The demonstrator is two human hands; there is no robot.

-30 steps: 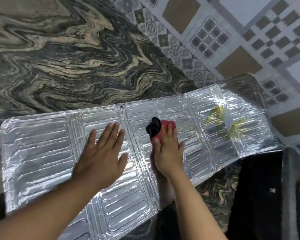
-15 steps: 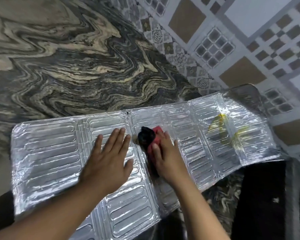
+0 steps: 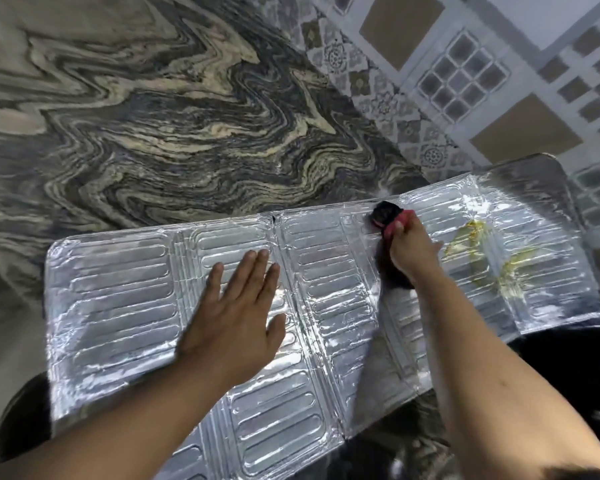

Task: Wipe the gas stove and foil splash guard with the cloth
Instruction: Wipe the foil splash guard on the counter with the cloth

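The silver foil splash guard point(image 3: 118, 306) lies flat across the marbled countertop, its ribbed panels unfolded. My left hand point(image 3: 238, 317) rests flat on its middle panel, fingers spread. My right hand point(image 3: 411, 251) presses a red and black cloth point(image 3: 388, 216) against the guard near its far edge, right of centre. A yellow greasy smear point(image 3: 478, 251) marks the right panel, just beyond the cloth hand. The gas stove shows only as a dark edge point(image 3: 575, 368) at the lower right.
The swirled grey and beige countertop point(image 3: 174, 126) stretches behind the guard. A patterned tile wall point(image 3: 482, 81) rises at the back right. A dark round shape point(image 3: 18, 420) sits under the guard's lower left corner.
My right hand has slid the cloth away from me and to the right, up to the guard's far edge. My left hand stays flat on the middle panel.
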